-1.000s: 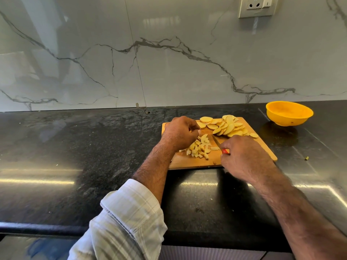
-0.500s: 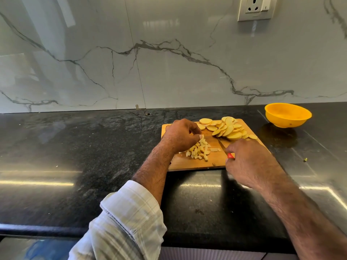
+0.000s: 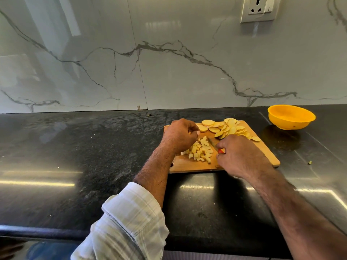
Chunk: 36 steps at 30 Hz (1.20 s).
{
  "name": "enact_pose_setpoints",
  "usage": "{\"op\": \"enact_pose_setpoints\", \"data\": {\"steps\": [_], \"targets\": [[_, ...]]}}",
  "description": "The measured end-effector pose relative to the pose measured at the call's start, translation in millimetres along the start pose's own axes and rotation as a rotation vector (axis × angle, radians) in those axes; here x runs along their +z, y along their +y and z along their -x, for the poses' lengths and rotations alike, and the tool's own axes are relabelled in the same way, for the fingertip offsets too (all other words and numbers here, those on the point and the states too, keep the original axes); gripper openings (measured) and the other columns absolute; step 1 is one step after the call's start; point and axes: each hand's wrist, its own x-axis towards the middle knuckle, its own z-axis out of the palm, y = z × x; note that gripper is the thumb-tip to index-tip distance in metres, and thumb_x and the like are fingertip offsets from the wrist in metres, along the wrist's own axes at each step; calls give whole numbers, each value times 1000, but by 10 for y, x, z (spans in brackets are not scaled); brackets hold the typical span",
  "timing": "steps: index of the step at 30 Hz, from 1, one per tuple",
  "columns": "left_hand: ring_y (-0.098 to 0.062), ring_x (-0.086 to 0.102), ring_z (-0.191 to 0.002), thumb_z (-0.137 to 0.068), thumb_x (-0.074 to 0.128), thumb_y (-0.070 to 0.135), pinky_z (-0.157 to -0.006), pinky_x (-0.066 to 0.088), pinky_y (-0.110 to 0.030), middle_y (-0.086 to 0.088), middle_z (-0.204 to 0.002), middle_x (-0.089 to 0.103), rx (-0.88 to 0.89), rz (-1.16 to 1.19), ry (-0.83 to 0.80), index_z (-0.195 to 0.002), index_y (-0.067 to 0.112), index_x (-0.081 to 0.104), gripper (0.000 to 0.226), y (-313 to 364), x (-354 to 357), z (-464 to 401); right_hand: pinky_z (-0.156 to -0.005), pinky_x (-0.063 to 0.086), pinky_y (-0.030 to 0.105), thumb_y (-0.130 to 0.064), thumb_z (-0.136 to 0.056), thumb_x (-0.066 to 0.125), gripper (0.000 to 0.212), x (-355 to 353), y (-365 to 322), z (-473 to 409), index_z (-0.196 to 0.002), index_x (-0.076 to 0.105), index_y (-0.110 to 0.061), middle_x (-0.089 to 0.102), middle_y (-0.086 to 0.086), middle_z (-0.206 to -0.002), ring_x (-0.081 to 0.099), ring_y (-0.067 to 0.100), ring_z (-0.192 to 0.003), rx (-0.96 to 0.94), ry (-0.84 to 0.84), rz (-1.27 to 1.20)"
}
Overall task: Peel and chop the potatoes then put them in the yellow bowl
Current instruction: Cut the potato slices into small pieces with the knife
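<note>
Yellow bowl (image 3: pixel 291 117), upper right of frame, on the dark surface (image 3: pixel 75 147), nothing visible inside. Left hand (image 3: pixel 179 136), fingers curled, over chopped potato (image 3: pixel 200 152) on the cutting board (image 3: pixel 189 165); right hand (image 3: pixel 238 154) grips a knife (image 3: pixel 214 144). Slices (image 3: pixel 225 128) lie behind both hands

There is one view only, from the camera on my head, so no second view shares anything with it. It looks forward and down over my forearms, wide-angled, so straight edges bow. My left hand (image 3: pixel 179 136) and right hand (image 3: pixel 238 154) sit just right of the picture's middle, near enough to show knuckles. The cutting board (image 3: pixel 189 165) lies under them. Beyond my hands the lens faces the marble wall (image 3: pixel 169 72); nearer than my grip the counter edge (image 3: pixel 37 231) crosses low. Right of my right hand, farther off, stands the yellow bowl (image 3: pixel 291 117).
</note>
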Motion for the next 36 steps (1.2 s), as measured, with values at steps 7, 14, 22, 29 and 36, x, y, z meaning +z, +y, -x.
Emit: {"op": "enact_pose_setpoints", "data": {"steps": [7, 14, 22, 29, 36], "targets": [[-6, 66, -98, -100, 68, 33, -87, 57, -35, 10, -111, 74, -19, -2, 0, -116, 31, 78, 19, 17, -5, -1, -73, 54, 23, -30, -96, 69, 37, -79, 107, 60, -133, 68, -28, 72, -2, -122, 65, 10, -92, -56, 1, -73], [-7, 65, -100, -101, 68, 34, -91, 58, -37, 8, -114, 74, -19, 21, -11, -117, 30, 77, 19, 37, 0, 26, -81, 59, 32, -34, -89, 71, 38, -185, 212, 271, -127, 70, -27, 69, -1, -116, 64, 17, -98, 78, 14, 47], [-6, 66, -98, -100, 68, 31, -85, 57, -32, 8, -114, 75, -16, 28, -1, -117, 30, 78, 19, 1, 29, -6, -72, 54, 25, -35, -93, 69, 40, -13, 16, 147, -133, 67, -30, 68, -5, -108, 62, 11, -92, -13, -50, -2], [-4, 66, -92, -99, 67, 29, -89, 61, -41, 14, -106, 74, -28, 23, 1, -114, 32, 79, 19, -12, 46, -43, -71, 53, 26, -35, -92, 70, 43, -20, -17, -139, -134, 66, -29, 68, -2, -110, 62, 15, -93, -6, -37, 21], [-4, 65, -94, -100, 66, 27, -90, 60, -39, 10, -112, 74, -38, 11, 12, -115, 32, 78, 20, -25, 36, -49, -68, 51, 23, -35, -94, 70, 37, 29, 103, -220, -131, 70, -33, 67, -8, -106, 61, 9, -88, -43, 13, -56]]}}
